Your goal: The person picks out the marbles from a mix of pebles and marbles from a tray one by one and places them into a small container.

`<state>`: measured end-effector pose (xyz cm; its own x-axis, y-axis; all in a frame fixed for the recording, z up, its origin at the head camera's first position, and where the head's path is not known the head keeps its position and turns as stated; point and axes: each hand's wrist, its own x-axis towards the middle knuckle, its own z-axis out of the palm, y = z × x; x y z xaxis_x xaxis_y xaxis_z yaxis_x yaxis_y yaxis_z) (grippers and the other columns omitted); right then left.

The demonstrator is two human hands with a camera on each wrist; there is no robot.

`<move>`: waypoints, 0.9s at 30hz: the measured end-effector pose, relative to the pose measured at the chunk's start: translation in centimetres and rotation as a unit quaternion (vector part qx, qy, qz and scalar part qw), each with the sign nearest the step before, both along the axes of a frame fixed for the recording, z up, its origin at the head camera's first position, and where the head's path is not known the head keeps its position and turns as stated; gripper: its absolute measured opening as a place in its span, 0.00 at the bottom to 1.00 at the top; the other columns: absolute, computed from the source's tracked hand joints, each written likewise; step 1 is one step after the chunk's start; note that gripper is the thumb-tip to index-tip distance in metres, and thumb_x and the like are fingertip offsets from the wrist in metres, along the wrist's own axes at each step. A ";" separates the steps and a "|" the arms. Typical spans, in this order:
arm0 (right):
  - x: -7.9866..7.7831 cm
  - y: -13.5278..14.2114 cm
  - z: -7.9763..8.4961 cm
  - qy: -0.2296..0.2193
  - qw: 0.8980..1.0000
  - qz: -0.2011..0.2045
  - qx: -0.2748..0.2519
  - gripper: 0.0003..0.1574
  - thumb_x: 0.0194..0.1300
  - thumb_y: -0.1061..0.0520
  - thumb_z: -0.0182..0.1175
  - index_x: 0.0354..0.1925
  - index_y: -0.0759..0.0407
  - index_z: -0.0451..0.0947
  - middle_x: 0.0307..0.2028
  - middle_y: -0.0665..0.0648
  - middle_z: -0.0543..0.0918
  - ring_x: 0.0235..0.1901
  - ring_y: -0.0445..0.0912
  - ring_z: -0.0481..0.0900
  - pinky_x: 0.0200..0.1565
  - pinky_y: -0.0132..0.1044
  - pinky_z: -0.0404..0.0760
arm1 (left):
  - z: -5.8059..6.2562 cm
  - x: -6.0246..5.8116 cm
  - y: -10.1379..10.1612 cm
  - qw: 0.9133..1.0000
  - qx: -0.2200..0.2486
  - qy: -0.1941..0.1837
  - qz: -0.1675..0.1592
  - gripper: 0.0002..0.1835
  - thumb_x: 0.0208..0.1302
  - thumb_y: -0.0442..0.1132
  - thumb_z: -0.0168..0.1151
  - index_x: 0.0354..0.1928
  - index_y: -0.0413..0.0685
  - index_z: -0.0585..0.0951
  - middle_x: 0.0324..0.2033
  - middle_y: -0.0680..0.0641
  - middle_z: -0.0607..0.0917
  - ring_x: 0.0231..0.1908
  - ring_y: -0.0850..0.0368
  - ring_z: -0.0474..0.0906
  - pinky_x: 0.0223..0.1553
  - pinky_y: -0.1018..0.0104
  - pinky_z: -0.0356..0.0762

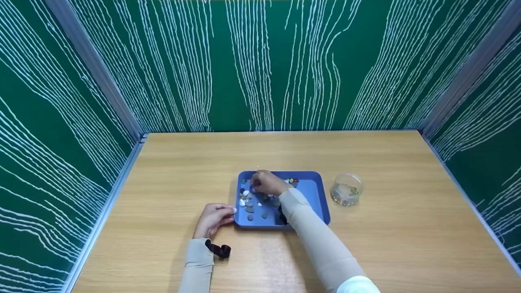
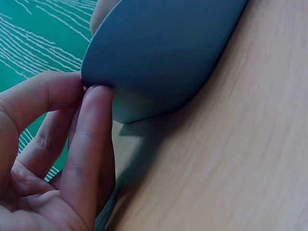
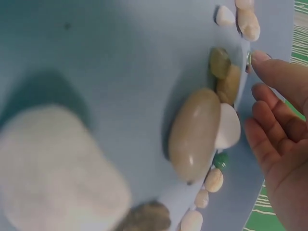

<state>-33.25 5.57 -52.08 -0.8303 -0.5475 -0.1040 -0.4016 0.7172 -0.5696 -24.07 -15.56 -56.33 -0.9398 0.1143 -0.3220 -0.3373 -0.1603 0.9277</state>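
Note:
A blue rectangular tray (image 1: 311,195) lies on the table with pebbles and small glassy stones scattered in it. My left hand (image 1: 214,219) pinches the tray's left edge near the front corner, and in the left wrist view its thumb and fingertips meet at the rim. Over the back left part of the tray, my right hand (image 1: 268,182) reaches down with bent fingers. In the right wrist view its thumb tip (image 3: 261,57) is right at a small greenish glassy piece (image 3: 249,58); I cannot tell whether it is gripped. A long tan pebble (image 3: 195,137) lies beside the fingers.
A clear round container (image 1: 346,190) with several glassy pieces inside stands right of the tray. White pebbles (image 1: 246,193) and brown pebbles (image 1: 250,210) lie at the tray's left. Green panels with white lines (image 1: 276,81) enclose the wooden table (image 1: 390,236). My right forearm crosses the tray.

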 end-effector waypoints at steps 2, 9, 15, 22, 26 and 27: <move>0.0 0.3 0.3 -0.014 1.000 -0.011 0.000 0.11 0.64 0.62 0.62 0.46 0.61 0.82 0.42 0.57 0.80 0.33 0.43 0.79 0.35 0.31 0.84 | 0.0 0.0 0.0 1.000 -0.002 -0.003 0.001 0.11 0.55 0.24 0.63 0.40 0.22 0.80 0.27 0.46 0.85 0.27 0.59 0.83 0.33 0.70 0.87; -0.2 1.5 1.2 -0.038 0.999 -0.032 0.000 0.13 0.66 0.60 0.60 0.49 0.57 0.82 0.44 0.54 0.79 0.39 0.45 0.78 0.42 0.34 0.85 | 0.0 0.0 -0.1 1.000 -0.010 -0.007 0.001 0.12 0.54 0.25 0.64 0.41 0.22 0.80 0.26 0.46 0.85 0.27 0.59 0.83 0.34 0.69 0.87; -0.2 2.7 2.2 -0.001 1.000 -0.026 0.001 0.11 0.64 0.61 0.61 0.46 0.58 0.83 0.43 0.54 0.81 0.42 0.44 0.78 0.48 0.36 0.84 | 0.0 0.0 -0.1 1.000 -0.006 -0.006 0.001 0.09 0.54 0.25 0.65 0.37 0.26 0.81 0.24 0.48 0.85 0.25 0.60 0.82 0.32 0.70 0.87; -0.1 4.6 3.3 0.017 0.999 -0.042 -0.013 0.14 0.63 0.60 0.63 0.48 0.61 0.82 0.43 0.55 0.82 0.43 0.47 0.79 0.49 0.38 0.84 | 0.1 0.0 0.0 1.000 -0.010 -0.006 0.002 0.15 0.55 0.25 0.64 0.43 0.20 0.78 0.24 0.48 0.85 0.25 0.60 0.82 0.32 0.71 0.87; 0.1 6.0 3.6 0.015 0.998 -0.055 -0.022 0.15 0.63 0.58 0.63 0.48 0.61 0.81 0.43 0.55 0.80 0.39 0.46 0.79 0.39 0.35 0.85 | 0.2 0.0 0.1 1.000 -0.013 -0.009 0.005 0.16 0.55 0.25 0.65 0.44 0.20 0.78 0.25 0.47 0.85 0.25 0.60 0.82 0.32 0.71 0.87; 0.2 6.3 3.7 0.016 0.998 -0.058 -0.024 0.14 0.64 0.58 0.63 0.48 0.61 0.81 0.42 0.55 0.79 0.38 0.46 0.78 0.36 0.33 0.84 | 0.2 0.0 0.1 1.000 -0.012 -0.009 0.005 0.16 0.55 0.25 0.65 0.44 0.20 0.78 0.25 0.47 0.85 0.25 0.60 0.82 0.32 0.71 0.87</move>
<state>-33.09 11.86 -48.37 -0.8906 -0.4518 -0.0523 -0.3368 0.7323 -0.5919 -24.08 -15.49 -56.18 -0.9347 0.0966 -0.3420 -0.3530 -0.1414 0.9249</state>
